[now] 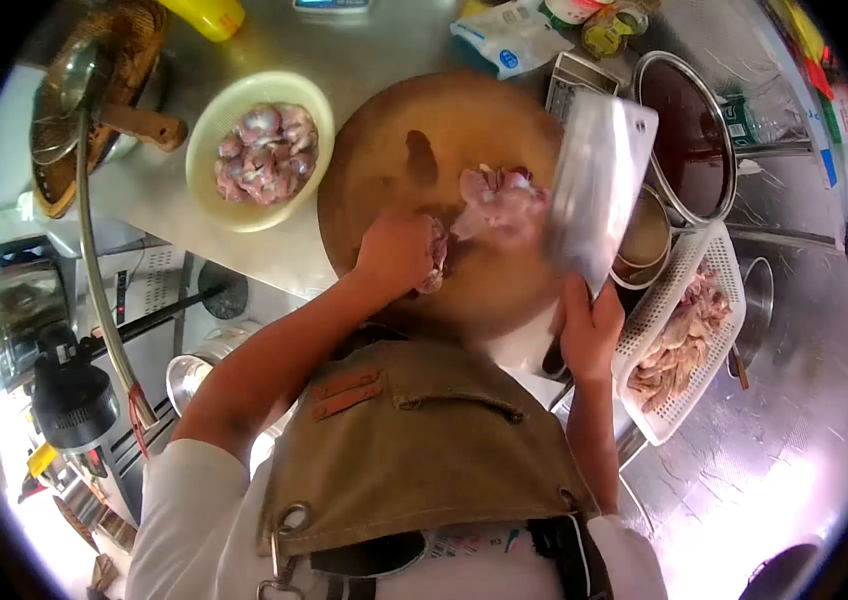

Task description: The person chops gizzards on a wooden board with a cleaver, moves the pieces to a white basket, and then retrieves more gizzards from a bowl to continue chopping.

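Observation:
My right hand [589,325] grips a cleaver [599,180] by its handle. Its broad blade is raised at the right side of a round wooden chopping board [504,110], and its lower edge is blurred. On the board's left half, my left hand [396,250] is closed on a piece of raw meat [435,256], mostly covered by the fingers. Several pale pink cut pieces of raw meat [502,203] lie together between that hand and the blade. A dark wet patch [422,158] marks the wood above my left hand.
To the left, a pale bowl [202,195] holds raw gizzards [266,155]. A white perforated basket [649,425] of raw meat stands at the right, below a pot of dark red liquid [686,140]. A white packet [512,42] lies behind the board. A ladle [84,75] rests upper left.

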Action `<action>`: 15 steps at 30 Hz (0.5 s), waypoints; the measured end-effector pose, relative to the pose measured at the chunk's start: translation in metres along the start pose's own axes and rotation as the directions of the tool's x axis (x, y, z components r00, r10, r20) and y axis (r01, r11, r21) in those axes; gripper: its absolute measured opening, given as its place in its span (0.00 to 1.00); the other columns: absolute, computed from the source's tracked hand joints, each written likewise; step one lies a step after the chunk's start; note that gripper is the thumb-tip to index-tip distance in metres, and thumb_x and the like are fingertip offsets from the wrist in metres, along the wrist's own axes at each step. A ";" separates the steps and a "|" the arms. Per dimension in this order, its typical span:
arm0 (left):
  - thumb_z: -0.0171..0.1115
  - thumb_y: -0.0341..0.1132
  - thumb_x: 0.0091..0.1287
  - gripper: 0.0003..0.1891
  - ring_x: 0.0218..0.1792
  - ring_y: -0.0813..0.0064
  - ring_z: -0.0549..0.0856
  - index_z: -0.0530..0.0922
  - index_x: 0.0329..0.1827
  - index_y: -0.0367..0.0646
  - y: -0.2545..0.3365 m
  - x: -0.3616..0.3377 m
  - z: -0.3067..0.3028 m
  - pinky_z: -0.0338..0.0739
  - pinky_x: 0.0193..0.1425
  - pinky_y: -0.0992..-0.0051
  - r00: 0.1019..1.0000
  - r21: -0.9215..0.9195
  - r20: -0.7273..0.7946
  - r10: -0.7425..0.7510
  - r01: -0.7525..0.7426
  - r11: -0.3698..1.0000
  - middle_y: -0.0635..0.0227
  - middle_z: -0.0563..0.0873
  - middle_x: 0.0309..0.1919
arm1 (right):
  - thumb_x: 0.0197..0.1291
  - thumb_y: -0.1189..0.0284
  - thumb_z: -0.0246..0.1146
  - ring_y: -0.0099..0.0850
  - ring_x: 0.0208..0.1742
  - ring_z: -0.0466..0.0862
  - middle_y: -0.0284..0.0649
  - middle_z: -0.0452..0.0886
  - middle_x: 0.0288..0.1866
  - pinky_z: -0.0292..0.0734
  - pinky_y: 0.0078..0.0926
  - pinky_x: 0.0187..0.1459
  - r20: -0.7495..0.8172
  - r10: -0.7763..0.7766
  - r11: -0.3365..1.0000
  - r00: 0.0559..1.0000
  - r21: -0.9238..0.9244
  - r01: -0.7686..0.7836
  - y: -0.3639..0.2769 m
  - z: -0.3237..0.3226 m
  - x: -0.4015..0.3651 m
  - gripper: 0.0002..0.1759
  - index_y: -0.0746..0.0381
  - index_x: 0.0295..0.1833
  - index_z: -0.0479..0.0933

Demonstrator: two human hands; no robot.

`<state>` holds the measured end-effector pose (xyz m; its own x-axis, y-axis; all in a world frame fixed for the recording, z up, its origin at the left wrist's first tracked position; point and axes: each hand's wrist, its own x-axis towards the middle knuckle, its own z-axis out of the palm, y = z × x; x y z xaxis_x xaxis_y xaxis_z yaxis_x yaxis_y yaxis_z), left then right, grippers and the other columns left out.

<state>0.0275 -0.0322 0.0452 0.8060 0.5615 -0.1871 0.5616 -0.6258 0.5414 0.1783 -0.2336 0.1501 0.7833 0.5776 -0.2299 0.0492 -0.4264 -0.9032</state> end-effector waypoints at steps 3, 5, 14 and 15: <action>0.67 0.35 0.55 0.08 0.35 0.60 0.82 0.78 0.30 0.41 0.005 0.001 0.001 0.76 0.41 0.60 0.998 -0.183 0.070 0.007 0.005 0.983 0.57 0.80 0.26 | 0.72 0.72 0.54 0.21 0.15 0.71 0.34 0.72 0.18 0.67 0.22 0.19 -0.019 0.116 0.992 0.993 0.061 -0.114 0.031 -0.023 -0.017 0.10 0.67 0.38 0.71; 0.66 0.34 0.57 0.07 0.30 0.68 0.82 0.78 0.31 0.41 0.027 0.006 -0.024 0.76 0.38 0.65 0.979 -0.401 0.203 -0.011 0.093 0.911 0.61 0.80 0.23 | 0.71 0.73 0.53 0.21 0.13 0.71 0.33 0.70 0.16 0.66 0.21 0.18 -0.030 0.174 0.981 0.984 0.088 -0.171 0.047 -0.033 -0.023 0.10 0.69 0.41 0.73; 0.63 0.35 0.61 0.09 0.38 0.61 0.86 0.83 0.40 0.41 0.029 0.104 0.013 0.80 0.43 0.64 0.990 -0.340 -0.136 0.040 -0.085 0.937 0.56 0.86 0.33 | 0.72 0.71 0.55 0.22 0.15 0.71 0.34 0.71 0.18 0.68 0.23 0.18 -0.116 0.196 0.967 0.974 0.189 -0.172 0.059 -0.051 -0.028 0.10 0.66 0.38 0.70; 0.63 0.36 0.61 0.09 0.38 0.58 0.87 0.83 0.41 0.42 0.010 0.113 0.027 0.81 0.44 0.62 0.974 -0.124 -0.190 0.123 -0.148 0.981 0.55 0.87 0.35 | 0.72 0.72 0.55 0.22 0.15 0.71 0.34 0.71 0.18 0.68 0.23 0.18 -0.109 0.196 0.967 0.975 0.186 -0.173 0.059 -0.048 -0.026 0.10 0.66 0.38 0.70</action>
<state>0.1292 0.0102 0.0075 0.8190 0.5725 0.0399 0.4082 -0.6299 0.6608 0.1911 -0.3072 0.1198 0.8405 0.4037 -0.3614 -0.2036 -0.3829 -0.9011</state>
